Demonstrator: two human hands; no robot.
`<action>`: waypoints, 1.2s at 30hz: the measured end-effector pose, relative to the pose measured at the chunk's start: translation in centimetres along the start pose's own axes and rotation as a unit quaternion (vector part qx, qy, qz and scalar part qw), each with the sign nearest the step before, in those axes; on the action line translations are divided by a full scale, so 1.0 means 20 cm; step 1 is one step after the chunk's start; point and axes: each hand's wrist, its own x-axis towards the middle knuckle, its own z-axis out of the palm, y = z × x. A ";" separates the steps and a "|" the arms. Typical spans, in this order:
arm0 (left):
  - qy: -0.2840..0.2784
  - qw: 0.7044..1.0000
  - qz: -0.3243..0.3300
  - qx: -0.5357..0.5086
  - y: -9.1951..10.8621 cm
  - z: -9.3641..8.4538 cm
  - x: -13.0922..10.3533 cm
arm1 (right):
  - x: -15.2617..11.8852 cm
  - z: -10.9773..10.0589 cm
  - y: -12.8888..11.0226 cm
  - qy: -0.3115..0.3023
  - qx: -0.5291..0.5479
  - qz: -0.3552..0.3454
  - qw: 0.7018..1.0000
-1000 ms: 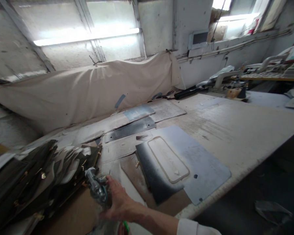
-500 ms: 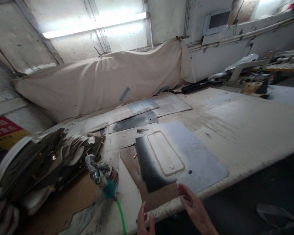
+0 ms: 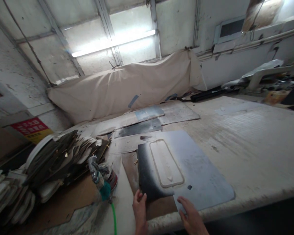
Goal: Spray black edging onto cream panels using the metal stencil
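My left hand (image 3: 139, 207) is at the lower left corner of a black piece (image 3: 145, 182), its thumb and fingers close to that corner; whether it pinches the edge I cannot make out. My right hand (image 3: 189, 213) has its fingers apart over the near edge of a pale grey-blue sheet (image 3: 205, 169), with nothing in it. A rounded frame outline (image 3: 183, 174) lies over the black piece and the sheet. Under the black piece is a brown board (image 3: 161, 206). Left of it stands a spray gun (image 3: 98, 178) with a teal part and a green hose (image 3: 114, 218).
A pile of dark and white pieces (image 3: 61, 160) with gold clasps lies at the left. A beige cloth (image 3: 127, 85) hangs along the back. Flat sheets (image 3: 137, 127) lie behind the black piece. A machine (image 3: 262, 76) is at the far right.
My left hand has moved up and forward to the corner of the black piece. My right hand has stayed near the sheet's edge. The view has tilted up and shifted left.
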 end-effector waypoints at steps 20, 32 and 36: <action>-0.126 0.926 -0.226 -0.276 -0.21 0.33 -0.01 | 0.11 0.04 0.11 -0.067 -0.167 -0.099 0.979; -0.150 0.895 -0.222 -0.358 0.40 0.31 -0.01 | 0.12 0.08 0.16 -0.138 -0.151 -0.016 0.979; -0.147 0.890 -0.244 -0.357 0.57 0.26 -0.01 | 0.29 0.08 -0.12 -0.051 -0.025 0.057 0.997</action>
